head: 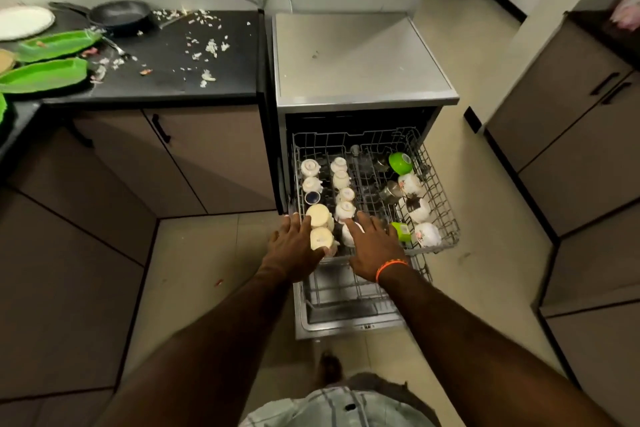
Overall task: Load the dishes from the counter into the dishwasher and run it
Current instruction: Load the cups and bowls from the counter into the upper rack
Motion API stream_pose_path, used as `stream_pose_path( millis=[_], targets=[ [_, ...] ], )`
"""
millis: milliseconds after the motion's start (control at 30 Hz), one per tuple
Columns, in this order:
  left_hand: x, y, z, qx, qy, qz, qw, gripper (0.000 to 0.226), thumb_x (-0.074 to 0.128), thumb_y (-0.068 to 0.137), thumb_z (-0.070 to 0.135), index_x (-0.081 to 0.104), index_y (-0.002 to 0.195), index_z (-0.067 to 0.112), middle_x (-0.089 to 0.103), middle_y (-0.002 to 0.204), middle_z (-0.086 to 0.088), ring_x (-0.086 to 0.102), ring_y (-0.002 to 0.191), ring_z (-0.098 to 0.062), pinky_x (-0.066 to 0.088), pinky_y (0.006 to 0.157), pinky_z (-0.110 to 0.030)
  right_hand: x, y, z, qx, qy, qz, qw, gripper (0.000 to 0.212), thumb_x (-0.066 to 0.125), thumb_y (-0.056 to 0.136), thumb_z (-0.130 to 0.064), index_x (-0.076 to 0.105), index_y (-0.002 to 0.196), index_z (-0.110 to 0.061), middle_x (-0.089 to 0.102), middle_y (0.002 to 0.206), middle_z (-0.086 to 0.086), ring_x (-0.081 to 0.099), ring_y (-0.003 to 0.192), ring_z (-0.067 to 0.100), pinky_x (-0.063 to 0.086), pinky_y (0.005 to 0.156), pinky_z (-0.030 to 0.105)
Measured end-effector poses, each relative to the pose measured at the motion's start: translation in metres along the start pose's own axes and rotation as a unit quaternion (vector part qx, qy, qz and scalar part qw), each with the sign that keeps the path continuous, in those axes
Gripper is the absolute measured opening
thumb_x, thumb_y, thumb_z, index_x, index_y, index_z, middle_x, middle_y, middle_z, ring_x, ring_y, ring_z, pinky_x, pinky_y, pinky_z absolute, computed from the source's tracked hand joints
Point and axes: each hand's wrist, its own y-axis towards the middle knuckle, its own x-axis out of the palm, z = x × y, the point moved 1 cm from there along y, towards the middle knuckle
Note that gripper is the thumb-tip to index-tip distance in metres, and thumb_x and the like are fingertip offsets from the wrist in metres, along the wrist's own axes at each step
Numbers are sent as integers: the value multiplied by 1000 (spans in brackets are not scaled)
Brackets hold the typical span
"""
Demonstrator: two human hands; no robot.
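Left hand (294, 250): fingers spread straight, lying on cream cups (320, 225) at the rack's (440, 184) near left
Right hand (372, 246): fingers apart, flat on the near rail
Counter (166, 80): far left, green plates (45, 74), pan (121, 15), scraps
Writing: none legible

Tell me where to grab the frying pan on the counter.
Take the frying pan by its long handle, coming from the left end of the counter. The handle sticks out left of the bowl, flat and unobstructed; the round bowl offers no easy hold.
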Motion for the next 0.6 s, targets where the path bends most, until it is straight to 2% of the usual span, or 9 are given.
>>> stream_pose_path(
  millis=[133, 400, 600],
  targets=[
    [22, -21, 18, -2, -14, -29, 999, 92, 54, 93, 60, 5, 160, 19, 1, 169, -12, -2, 155, -33, 8, 122, -56, 14, -31, 18, 9, 0, -19, 1000, 87, 64, 87, -41, 15, 158, -29, 9, 168, 5, 12, 152, 34, 17, 119, 60],
    [61, -22, 61, -45, -8, -46, 998, 90, 52, 93, 61, 5, 160, 22, 2, 169, -12, 0, 155, -34, 10, 121, -57, 40, -54, 70, 16, 31, -40, 999, 87, 65, 86, -39, 16, 158, -34, 11, 168, 3, 10, 154, 30, 14, 120, 59],
    [102, -13, 105, -100, -32, -50, 993, 92, 52, 94, 61, 4, 161, 20, 3, 169, -8, 1, 155, -30, 11, 122, -55, 59, -49, 144, -24, 4, -52, 998, 78, 63, 85, -30, 28, 154, -31, 21, 165, 5, 17, 151, 33, 25, 117, 58]
  ],
)
